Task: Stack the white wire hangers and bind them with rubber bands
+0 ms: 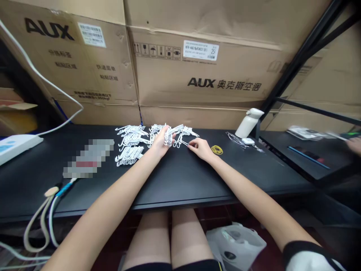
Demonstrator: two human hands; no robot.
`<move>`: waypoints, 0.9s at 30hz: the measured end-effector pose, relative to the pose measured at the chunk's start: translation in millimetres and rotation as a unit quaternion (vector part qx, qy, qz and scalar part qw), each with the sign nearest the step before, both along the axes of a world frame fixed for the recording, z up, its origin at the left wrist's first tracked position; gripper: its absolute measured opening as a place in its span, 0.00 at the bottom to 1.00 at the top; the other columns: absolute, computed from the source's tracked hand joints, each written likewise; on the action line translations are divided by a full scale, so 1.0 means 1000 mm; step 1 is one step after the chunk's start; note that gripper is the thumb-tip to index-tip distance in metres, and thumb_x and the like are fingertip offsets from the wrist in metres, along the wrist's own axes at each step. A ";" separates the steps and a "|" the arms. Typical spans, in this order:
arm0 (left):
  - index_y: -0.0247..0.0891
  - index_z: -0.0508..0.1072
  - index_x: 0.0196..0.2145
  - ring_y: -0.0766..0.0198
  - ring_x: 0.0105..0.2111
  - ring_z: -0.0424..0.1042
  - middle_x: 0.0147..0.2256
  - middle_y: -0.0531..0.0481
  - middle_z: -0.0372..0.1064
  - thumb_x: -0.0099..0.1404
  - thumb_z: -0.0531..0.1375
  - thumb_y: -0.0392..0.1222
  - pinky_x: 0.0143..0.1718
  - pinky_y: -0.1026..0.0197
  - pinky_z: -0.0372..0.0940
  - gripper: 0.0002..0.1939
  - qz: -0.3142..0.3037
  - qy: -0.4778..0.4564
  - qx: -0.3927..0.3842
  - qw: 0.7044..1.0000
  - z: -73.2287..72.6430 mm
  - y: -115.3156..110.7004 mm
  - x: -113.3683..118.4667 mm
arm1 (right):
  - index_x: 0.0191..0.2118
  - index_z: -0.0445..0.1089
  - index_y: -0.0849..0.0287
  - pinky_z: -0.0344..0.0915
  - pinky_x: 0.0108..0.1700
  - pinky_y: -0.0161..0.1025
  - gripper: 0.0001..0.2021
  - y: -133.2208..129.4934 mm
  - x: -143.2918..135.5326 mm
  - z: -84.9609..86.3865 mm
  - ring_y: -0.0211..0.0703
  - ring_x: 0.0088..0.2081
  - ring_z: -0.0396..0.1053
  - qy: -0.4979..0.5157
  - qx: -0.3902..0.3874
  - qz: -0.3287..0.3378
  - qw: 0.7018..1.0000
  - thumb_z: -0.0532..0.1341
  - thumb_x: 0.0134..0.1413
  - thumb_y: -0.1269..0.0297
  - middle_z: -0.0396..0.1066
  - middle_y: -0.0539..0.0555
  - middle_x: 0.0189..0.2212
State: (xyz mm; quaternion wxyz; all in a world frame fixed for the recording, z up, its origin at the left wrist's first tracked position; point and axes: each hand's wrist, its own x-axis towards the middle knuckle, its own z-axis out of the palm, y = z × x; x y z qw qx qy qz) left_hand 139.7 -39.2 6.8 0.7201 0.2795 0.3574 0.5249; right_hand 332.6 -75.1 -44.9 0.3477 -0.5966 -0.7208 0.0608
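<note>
My left hand [160, 145] is closed around a bunch of white hooks [168, 137], thin rods with bent ends. To its right, the fingertips of my right hand [201, 148] pinch the straight end of a loose white hook [185, 142] just above the black table. Piles of similar hooks [130, 155] lie stacked at the left, and more hooks [189, 131] rest behind my hands. Some of those behind are hidden by my left hand. Yellow rubber bands [217, 149] lie in a small heap just right of my right hand.
On the black table [175, 184], a white bottle [249, 123] stands at the right beside a clear cord and a small white case [248, 141]. A blurred-out object [90, 158] with a strap lies left. Large cartons [197, 94] form the back. Another person's hand [354, 145] shows far right.
</note>
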 end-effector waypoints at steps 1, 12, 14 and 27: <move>0.35 0.68 0.33 0.71 0.20 0.71 0.22 0.54 0.70 0.65 0.59 0.41 0.18 0.71 0.64 0.07 0.003 0.002 -0.002 1.000 0.000 -0.001 0.001 | 0.32 0.77 0.61 0.63 0.34 0.36 0.06 0.001 -0.001 -0.001 0.36 0.25 0.65 -0.013 -0.005 -0.002 1.000 0.62 0.51 0.66 0.73 0.53 0.30; 0.36 0.68 0.35 0.69 0.22 0.73 0.24 0.55 0.69 0.59 0.64 0.41 0.19 0.70 0.65 0.10 -0.018 0.077 0.035 0.996 -0.005 -0.004 0.004 | 0.29 0.76 0.61 0.64 0.37 0.35 0.06 -0.003 0.029 0.017 0.43 0.34 0.72 -0.084 -0.106 -0.084 0.987 0.62 0.46 0.75 0.76 0.56 0.30; 0.37 0.68 0.37 0.68 0.22 0.73 0.27 0.53 0.71 0.58 0.65 0.42 0.19 0.69 0.66 0.12 -0.039 0.125 0.074 0.989 -0.009 -0.007 0.006 | 0.31 0.77 0.60 0.65 0.38 0.36 0.05 -0.002 0.032 0.017 0.44 0.35 0.72 -0.087 -0.098 -0.081 0.988 0.63 0.47 0.71 0.76 0.56 0.33; 0.39 0.65 0.43 0.58 0.24 0.76 0.31 0.49 0.72 0.55 0.67 0.44 0.19 0.62 0.68 0.21 -0.128 0.291 0.241 0.917 -0.023 -0.016 0.013 | 0.31 0.73 0.64 0.64 0.23 0.35 0.10 -0.007 0.028 0.031 0.41 0.22 0.69 0.169 -0.009 -0.027 0.985 0.61 0.49 0.61 0.71 0.54 0.22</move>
